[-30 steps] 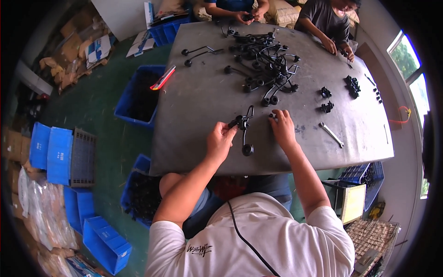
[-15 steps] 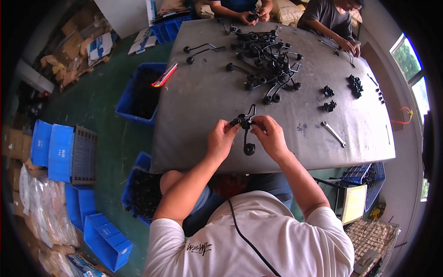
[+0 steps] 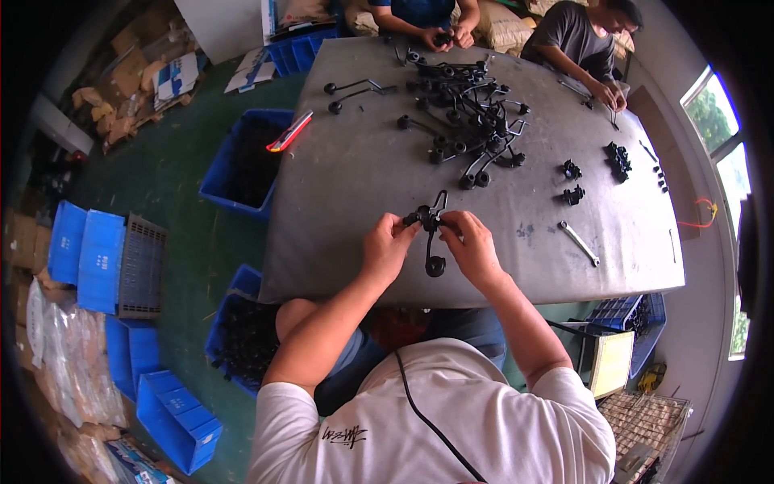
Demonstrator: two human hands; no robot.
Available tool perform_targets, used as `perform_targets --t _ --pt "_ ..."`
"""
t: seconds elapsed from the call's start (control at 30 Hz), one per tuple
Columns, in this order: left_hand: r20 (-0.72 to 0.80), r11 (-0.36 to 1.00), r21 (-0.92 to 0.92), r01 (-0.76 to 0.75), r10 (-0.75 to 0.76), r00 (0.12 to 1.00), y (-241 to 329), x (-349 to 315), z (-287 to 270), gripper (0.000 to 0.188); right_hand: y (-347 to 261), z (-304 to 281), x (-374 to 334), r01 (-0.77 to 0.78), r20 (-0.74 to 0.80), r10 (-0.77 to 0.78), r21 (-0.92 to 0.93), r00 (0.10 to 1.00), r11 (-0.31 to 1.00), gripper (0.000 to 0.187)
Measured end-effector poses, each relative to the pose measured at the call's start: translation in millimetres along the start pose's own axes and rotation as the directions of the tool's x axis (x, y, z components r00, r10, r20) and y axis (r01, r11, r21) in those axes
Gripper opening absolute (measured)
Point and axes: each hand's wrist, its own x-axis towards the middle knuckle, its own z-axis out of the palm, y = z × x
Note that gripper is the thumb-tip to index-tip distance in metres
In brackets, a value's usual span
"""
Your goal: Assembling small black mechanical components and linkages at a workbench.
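Observation:
Between my two hands, above the near part of the grey table point(image 3: 347, 242), I hold a black bent-rod part point(image 3: 436, 264) with a clamp-like middle and a round knob at its lower end. The fingers of my left hand point(image 3: 387, 246) pinch its left side. My right hand point(image 3: 472, 242) grips the right side, thumb and fingers closed. A thin rod loop sticks up from it, away from me. Beyond my hands lies a heap of similar black rod parts point(image 3: 463, 109) with round knobs. To the right lie two small black clamps point(image 3: 573, 195) and a wrench point(image 3: 580, 244).
A red utility knife point(image 3: 289, 132) lies at the table's left edge. Blue crates point(image 3: 211, 181) of black parts stand on the floor beside it. Two co-workers handle parts at the far side, one in a dark shirt point(image 3: 568, 36). More black clamps point(image 3: 618, 161) lie at the right.
My hands keep hold of the black part in nearly the same place. The view has shifted slightly. At the far right, the co-worker's hands and rod have moved a little.

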Motion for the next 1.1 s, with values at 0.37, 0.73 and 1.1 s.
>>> perform_targets --t 0.37,0.73,1.1 --pt "0.015 0.998 0.051 -0.044 0.043 0.999 -3.1 1.0 3.6 0.027 5.8 -8.2 6.4 -0.005 0.074 0.026 -0.268 0.997 0.963 0.028" --pt "0.022 1.000 0.019 -0.005 0.005 1.000 -1.7 -1.7 2.0 0.026 2.8 -13.4 2.7 -0.245 0.121 0.239 0.038 0.963 0.969 0.045" --pt "0.023 0.999 0.033 -0.022 0.021 1.000 2.2 -1.6 3.3 0.025 4.8 -12.9 5.9 -0.081 0.040 0.082 -0.013 0.996 0.997 0.047"
